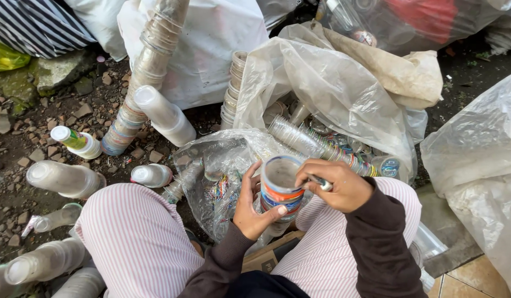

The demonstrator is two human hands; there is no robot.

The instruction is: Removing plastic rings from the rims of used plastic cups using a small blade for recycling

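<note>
Both hands working: left hand (254, 207) clamping striped plastic cup stack (281, 187); right hand (338, 185), at 3 o'clock, pinching small blade (321, 182), possibly slipping toward thumb.

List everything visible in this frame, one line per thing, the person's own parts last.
cup stack in hand: one, clear with orange-blue bands, centre
long cup stacks: several, clear, leaning on white sack
loose cup stacks: several, cloudy white, ground at left
plastic bags: several, clear or dirty white, centre and right
small tool: one, metallic, at cup rim
left hand: grips the cup stack
right hand: holds the small tool
</note>
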